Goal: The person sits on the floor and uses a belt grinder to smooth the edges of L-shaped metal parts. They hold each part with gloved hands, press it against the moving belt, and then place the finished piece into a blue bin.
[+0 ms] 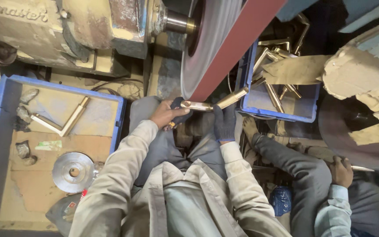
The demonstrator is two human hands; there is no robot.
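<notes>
Both hands (198, 115) around brass fitting (213, 104)

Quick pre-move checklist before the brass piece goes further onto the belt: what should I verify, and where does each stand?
1. Both hands on the brass piece: ok; left hand and gloved right hand grip it.
2. Left hand protected: not ok; bare, only a dark cloth under it.
3. Piece meets the sanding belt: cannot tell.
4. Fingers clear of the belt: ok, but close.
5. Co-worker's hand clear: ok, off to the right.
</notes>
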